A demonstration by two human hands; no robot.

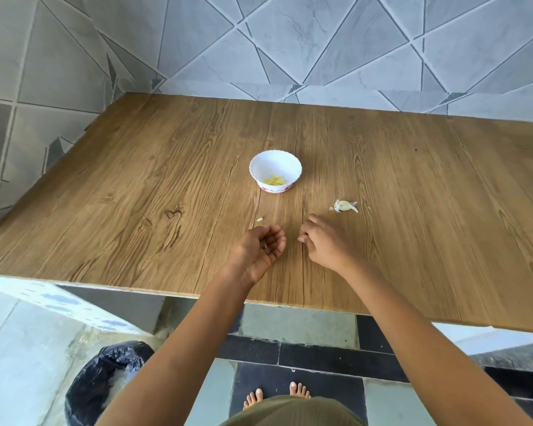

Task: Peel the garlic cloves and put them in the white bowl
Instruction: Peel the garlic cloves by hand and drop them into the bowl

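White scalloped bowl (275,170) holds peeled yellow garlic cloves (275,180); left hand (260,250) cups loosely, palm up; right hand (323,241) curls, grip unclear.

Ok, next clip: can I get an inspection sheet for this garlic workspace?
Surface: wood-grain table.
Job's things: white bowl mid-table, holding peeled cloves; garlic piece with loose skin lies to the bowl's right, nearer the person.
Clutter: skin scrap beyond the left hand.
Grippers: left hand cupped palm-up, something small in it; right hand has curled fingers, contents hidden.
Cables: nothing seen.
Surroundings: tiled wall; black-lined bin on the floor, left.
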